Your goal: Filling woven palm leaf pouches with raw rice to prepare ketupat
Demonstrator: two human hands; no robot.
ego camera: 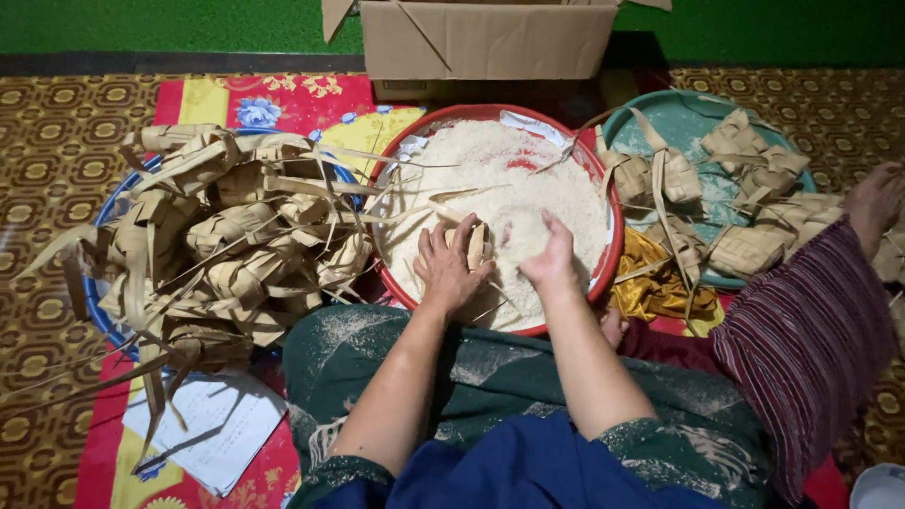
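Observation:
A red basin (611, 247) in front of me is full of white raw rice (509, 184). My left hand (447, 267) rests in the rice and grips a small woven palm-leaf pouch (476, 244), held upright. My right hand (552, 259) lies in the rice just right of the pouch, fingers curled into the grains; whether it holds rice is hidden. Rice grains are scattered over my green cloth lap (490, 368).
A blue basin (104, 325) at the left holds a heap of woven leaf pouches (226, 236) with long loose strips. A teal tray (693, 123) at the right holds several more pouches. A cardboard box (485, 38) stands behind. Paper sheets (212, 424) lie at lower left. Someone's foot (877, 198) is at the right.

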